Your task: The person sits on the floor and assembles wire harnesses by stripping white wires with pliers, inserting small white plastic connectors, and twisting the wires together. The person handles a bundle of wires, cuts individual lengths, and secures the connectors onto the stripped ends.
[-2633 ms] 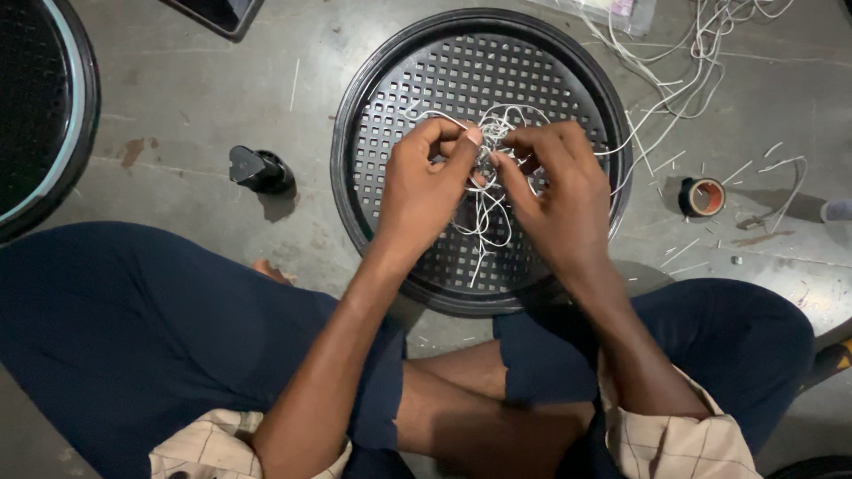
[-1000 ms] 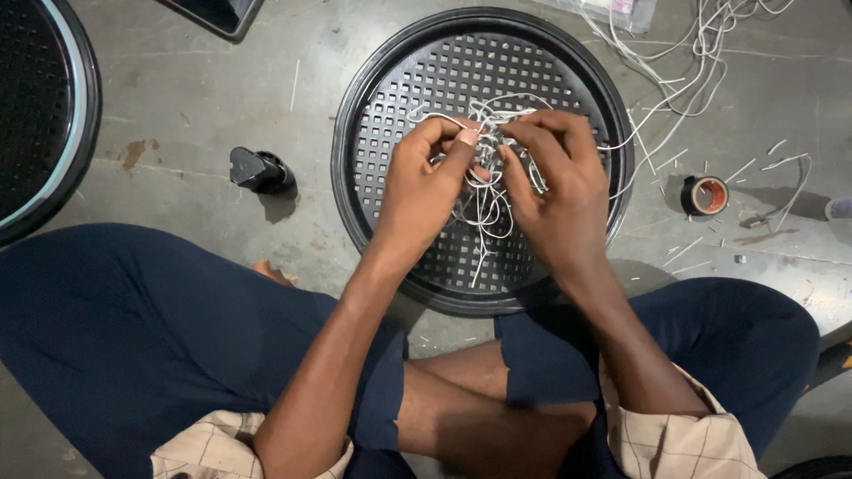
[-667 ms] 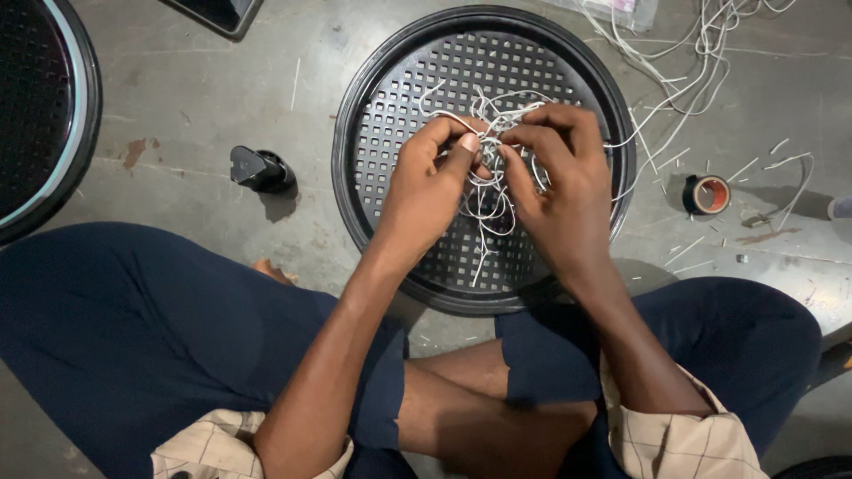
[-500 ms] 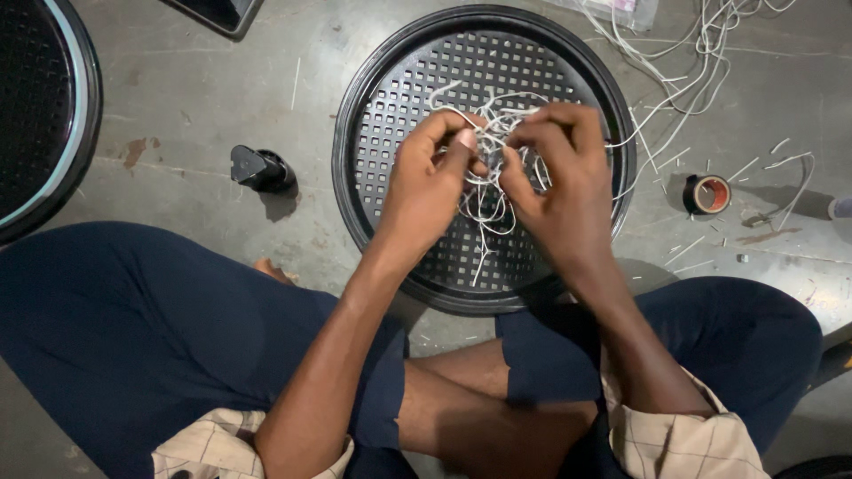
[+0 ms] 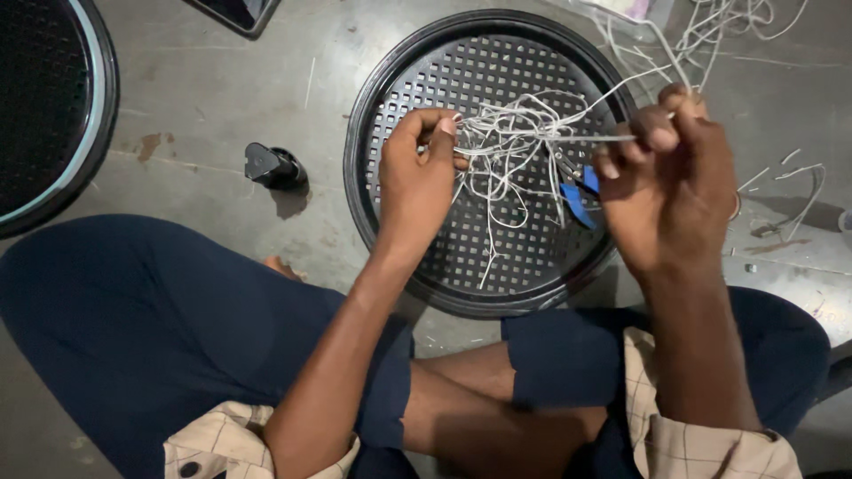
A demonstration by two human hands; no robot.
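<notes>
Over perforated round grille point(image 5: 426, 231), hands stretch thin cord point(image 5: 532, 137).

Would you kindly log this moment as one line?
left hand: pinching white strings | right hand: pulling one strand taut | beneath: black perforated tray

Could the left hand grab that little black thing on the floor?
Probably yes. The little black thing lies on bare floor just left of the round tray, with nothing between it and the left hand. That hand would first have to let go of the white strings.
</notes>
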